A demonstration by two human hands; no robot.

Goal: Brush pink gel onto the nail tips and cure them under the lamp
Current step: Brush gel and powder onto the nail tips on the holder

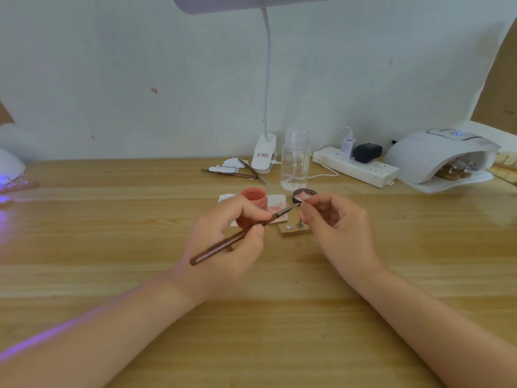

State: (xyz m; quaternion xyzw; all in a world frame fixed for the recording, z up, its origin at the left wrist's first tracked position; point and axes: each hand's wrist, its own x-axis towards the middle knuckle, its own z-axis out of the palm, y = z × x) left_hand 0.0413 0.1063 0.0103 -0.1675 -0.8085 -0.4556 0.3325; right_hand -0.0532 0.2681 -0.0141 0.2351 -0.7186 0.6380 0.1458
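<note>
My left hand (226, 242) grips a dark brown brush (237, 238), its tip reaching up and right to a small nail tip (301, 202). My right hand (335, 222) pinches that nail tip's stand between thumb and fingers. An open pink gel jar (253, 201) stands just behind my left hand, on a stained white wipe (279, 208). The jar's lid (302, 195) lies behind my right fingers. A small wooden block (295, 230) with one metal stand on it sits between my hands. The white curing lamp (439, 161) at the right rear holds several nail tips inside.
A clear bottle (295, 161) and a clip-on desk lamp (264, 156) stand at the back centre. Tweezers and wipes (235, 170) lie left of them. A white power strip (355, 166) runs toward the curing lamp. Another lit lamp (9, 175) glows purple at the far left.
</note>
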